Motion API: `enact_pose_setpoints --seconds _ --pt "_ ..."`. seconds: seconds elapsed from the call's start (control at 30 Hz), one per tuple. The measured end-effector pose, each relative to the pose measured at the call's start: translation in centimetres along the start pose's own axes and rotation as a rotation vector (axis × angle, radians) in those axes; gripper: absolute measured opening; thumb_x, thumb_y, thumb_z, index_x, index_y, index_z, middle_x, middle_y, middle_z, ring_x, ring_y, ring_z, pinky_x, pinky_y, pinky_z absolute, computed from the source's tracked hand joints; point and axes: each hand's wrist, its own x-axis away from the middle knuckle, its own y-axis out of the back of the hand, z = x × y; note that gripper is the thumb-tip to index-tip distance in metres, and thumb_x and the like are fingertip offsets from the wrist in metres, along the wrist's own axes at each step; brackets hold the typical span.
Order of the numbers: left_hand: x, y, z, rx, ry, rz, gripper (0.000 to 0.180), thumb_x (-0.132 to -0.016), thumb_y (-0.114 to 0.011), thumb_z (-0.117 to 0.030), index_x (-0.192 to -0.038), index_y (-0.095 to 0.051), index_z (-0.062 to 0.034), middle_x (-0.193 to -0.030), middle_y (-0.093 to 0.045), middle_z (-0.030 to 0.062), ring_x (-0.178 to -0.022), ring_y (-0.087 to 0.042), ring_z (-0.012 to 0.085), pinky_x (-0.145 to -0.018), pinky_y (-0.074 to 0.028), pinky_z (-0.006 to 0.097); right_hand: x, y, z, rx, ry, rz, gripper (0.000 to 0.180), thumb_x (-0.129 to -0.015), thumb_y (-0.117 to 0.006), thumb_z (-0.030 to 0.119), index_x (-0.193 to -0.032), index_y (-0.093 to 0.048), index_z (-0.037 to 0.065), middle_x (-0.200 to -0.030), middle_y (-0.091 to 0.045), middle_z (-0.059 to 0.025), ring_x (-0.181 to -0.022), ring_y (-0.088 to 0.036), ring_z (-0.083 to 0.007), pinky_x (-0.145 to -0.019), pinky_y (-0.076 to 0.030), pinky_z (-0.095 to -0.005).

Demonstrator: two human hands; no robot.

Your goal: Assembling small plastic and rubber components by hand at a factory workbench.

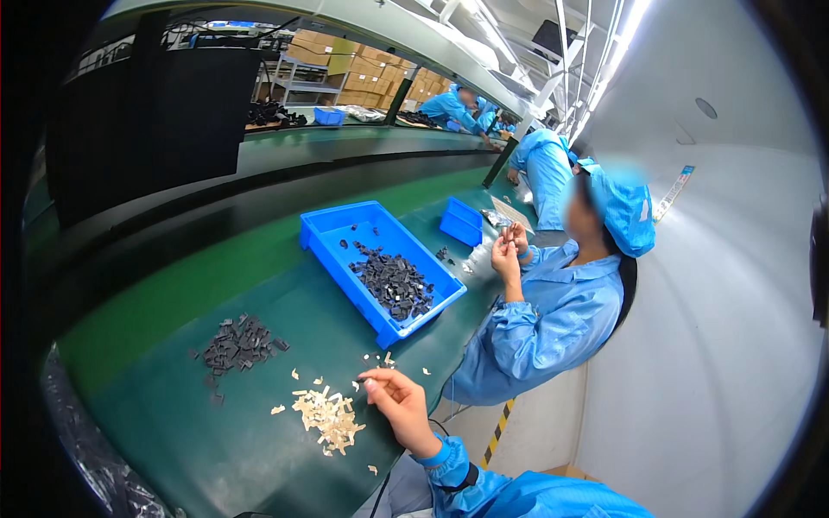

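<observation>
on the green table (216,449) our one visible hand (399,404), which side we cannot tell, pinches its grip together on a tiny dark piece (357,381) just beside the pale scrap heap (328,417), with the dark parts pile (237,344) farther left and the blue bin (332,252) beyond.

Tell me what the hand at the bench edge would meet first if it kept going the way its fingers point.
The hand points left across the green bench, so it would probably meet the pile of small cream pieces first; the dark grey pile lies farther off. Depth is hard to judge.
</observation>
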Motion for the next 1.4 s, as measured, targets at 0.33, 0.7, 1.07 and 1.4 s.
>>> enact_pose_setpoints --seconds 0.33,0.7,1.07,1.4 --pt "0.2 -0.7 -2.0 0.03 0.128 0.035 0.055 -0.104 -0.049 -0.034 -0.121 -0.056 0.0187 -0.118 -0.06 0.0425 -0.123 -0.056 0.0503 -0.112 -0.036 0.057 -5.9 4.6 3.4 -0.009 0.173 -0.383 0.025 -0.097 -0.067 0.021 -0.118 -0.067 0.007 -0.093 -0.069 0.0013 -0.061 -0.044 -0.0003 -0.052 -0.032 -0.0171" --pt "-1.0 0.1 -5.5 0.022 0.42 0.188 0.051 -0.105 -0.048 -0.03 -0.121 -0.056 0.0183 -0.12 -0.06 0.0413 -0.125 -0.057 0.0482 -0.112 -0.037 0.056 -16.5 8.6 3.3 0.072 0.26 -0.414 0.028 -0.089 -0.077 0.015 -0.113 -0.07 0.005 -0.086 -0.07 0.0031 -0.065 -0.051 0.0 -0.054 -0.035 -0.0177" --pt "-6.9 -0.7 -6.6 0.124 0.74 0.413 0.042 -0.105 -0.048 -0.025 -0.13 -0.057 0.0082 -0.133 -0.06 0.0281 -0.129 -0.056 0.0391 -0.107 -0.044 0.051 -17.9 8.0 4.4 0.133 0.076 -0.459 0.049 -0.089 -0.074 0.027 -0.134 -0.06 0.013 -0.117 -0.067 -0.0029 -0.078 -0.055 -0.0091 -0.058 -0.04 -0.022" --pt "-0.4 -3.3 -2.5 0.264 0.319 0.052 0.041 -0.106 -0.046 -0.027 -0.131 -0.057 0.0041 -0.133 -0.061 0.0246 -0.128 -0.057 0.0373 -0.103 -0.046 0.049 -13.4 0.4 8.6 -0.257 -0.292 -0.237 0.049 -0.089 -0.07 0.035 -0.131 -0.054 0.015 -0.136 -0.049 -0.0032 -0.104 -0.051 -0.0172 -0.072 -0.042 -0.0283"
